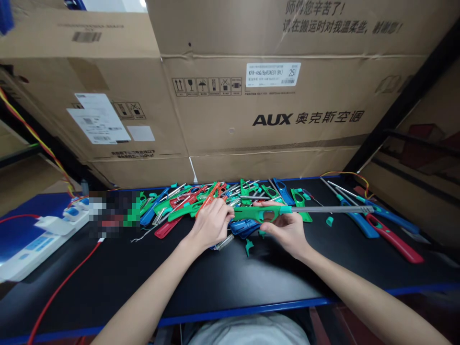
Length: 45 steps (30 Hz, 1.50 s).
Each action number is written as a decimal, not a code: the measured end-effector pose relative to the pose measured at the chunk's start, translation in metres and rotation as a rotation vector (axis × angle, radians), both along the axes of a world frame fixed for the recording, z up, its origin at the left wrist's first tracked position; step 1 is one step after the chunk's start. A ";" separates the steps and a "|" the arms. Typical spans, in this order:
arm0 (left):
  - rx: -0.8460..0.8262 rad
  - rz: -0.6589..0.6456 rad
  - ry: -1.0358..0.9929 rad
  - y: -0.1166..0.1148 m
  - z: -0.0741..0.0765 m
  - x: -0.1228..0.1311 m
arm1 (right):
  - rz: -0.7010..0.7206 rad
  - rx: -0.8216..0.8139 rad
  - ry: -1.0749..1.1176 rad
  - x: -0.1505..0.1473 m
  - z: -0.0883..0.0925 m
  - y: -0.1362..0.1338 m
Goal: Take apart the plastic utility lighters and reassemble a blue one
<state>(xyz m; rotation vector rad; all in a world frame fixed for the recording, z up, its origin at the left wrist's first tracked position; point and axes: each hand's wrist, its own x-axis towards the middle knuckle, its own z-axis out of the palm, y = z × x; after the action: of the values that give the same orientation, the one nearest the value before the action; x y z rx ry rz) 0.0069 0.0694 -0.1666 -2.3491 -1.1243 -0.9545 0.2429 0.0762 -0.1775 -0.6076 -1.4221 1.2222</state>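
While stacked cardboard cartons (273, 120) wall off the far side, a black tabletop (215, 282) with a blue edge fills the near ground. Along its far middle lies a heap of long-nosed utility lighters (179, 203) in green, blue and red, their metal tubes crossing one another. At the left edge sits a white power strip (39, 239), and a red cable (61, 287) runs from it toward the near left. On the right, apart from the heap, lie a blue lighter (359, 223) and a red lighter (393, 242).

Held just above the table, in front of the heap, is a green lighter (257, 213), level, with its grey metal tube (330, 209) pointing right. The left hand (210, 225) is curled shut around the rear end of its handle. The right hand (287, 232) grips the front of the handle from below, fingers folded around it by the trigger opening.

A small teal cap (329, 221) lies just under the tube, and another teal piece (248, 247) lies on the table between the two hands.
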 end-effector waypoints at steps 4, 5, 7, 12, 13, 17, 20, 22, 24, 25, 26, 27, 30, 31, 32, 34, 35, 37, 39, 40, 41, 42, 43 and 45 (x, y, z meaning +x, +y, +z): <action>0.028 0.093 0.053 0.001 -0.002 0.002 | -0.018 0.013 0.006 -0.002 -0.002 -0.001; 0.042 0.113 0.067 0.001 -0.003 0.003 | -0.027 0.017 0.004 -0.003 -0.002 -0.001; 0.067 0.158 0.090 0.002 -0.004 0.006 | -0.051 0.024 0.000 -0.004 -0.003 -0.001; 0.085 0.263 0.111 0.003 -0.007 0.014 | -0.114 0.043 -0.002 -0.006 -0.004 -0.001; 0.092 0.281 0.112 0.003 -0.008 0.015 | -0.119 0.045 -0.003 -0.006 -0.005 -0.001; 0.138 0.328 0.113 0.004 -0.009 0.019 | -0.132 0.069 -0.015 -0.006 -0.007 -0.001; 0.158 0.316 0.096 0.005 -0.011 0.019 | -0.136 0.088 -0.012 -0.006 -0.007 -0.002; 0.155 0.291 0.075 0.006 -0.012 0.018 | -0.134 0.098 -0.013 -0.007 -0.006 -0.002; 0.128 0.273 0.044 0.006 -0.013 0.017 | -0.137 0.100 -0.020 -0.007 -0.006 -0.002; 0.102 0.270 0.026 0.005 -0.013 0.016 | -0.142 0.094 -0.025 -0.007 -0.006 -0.002; 0.070 0.272 0.009 0.005 -0.013 0.016 | -0.144 0.084 -0.028 -0.007 -0.006 -0.002; 0.033 0.275 -0.009 0.004 -0.013 0.015 | -0.145 0.071 -0.029 -0.008 -0.006 -0.001; -0.081 0.280 -0.059 0.001 -0.012 0.016 | -0.150 0.048 -0.025 -0.008 -0.005 0.000; -0.112 0.274 -0.073 -0.001 -0.011 0.016 | -0.154 0.049 -0.023 -0.007 -0.004 0.000; -0.138 0.263 -0.085 -0.002 -0.011 0.016 | -0.162 0.050 -0.023 -0.007 -0.003 0.001; -0.179 0.240 -0.102 -0.003 -0.008 0.015 | -0.187 0.045 -0.025 -0.005 -0.001 0.003; -0.198 0.234 -0.109 -0.002 -0.007 0.012 | -0.200 0.037 -0.024 -0.004 0.000 0.003; -0.233 0.249 -0.133 0.000 -0.001 0.003 | -0.229 0.018 -0.018 -0.003 0.001 0.005; -0.259 0.300 -0.170 0.005 0.006 -0.012 | -0.245 0.005 -0.005 -0.002 0.002 0.006; -0.267 0.329 -0.183 0.008 0.011 -0.022 | -0.250 0.000 0.002 -0.001 0.002 0.007; -0.276 0.367 -0.193 0.011 0.016 -0.032 | -0.253 -0.003 0.009 -0.001 0.002 0.007; -0.294 0.398 -0.201 0.014 0.021 -0.043 | -0.255 -0.007 0.016 0.000 0.002 0.008; -0.331 0.414 -0.194 0.016 0.025 -0.053 | -0.254 -0.008 0.023 0.001 0.002 0.008; -0.474 0.430 -0.159 0.019 0.031 -0.074 | -0.246 -0.013 0.037 0.002 0.001 0.009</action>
<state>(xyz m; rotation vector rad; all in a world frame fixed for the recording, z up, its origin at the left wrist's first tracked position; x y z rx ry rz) -0.0670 0.0883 -0.1356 -2.2339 -2.0035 -0.7877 0.2451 0.0853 -0.1766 -0.7420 -1.2674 1.0428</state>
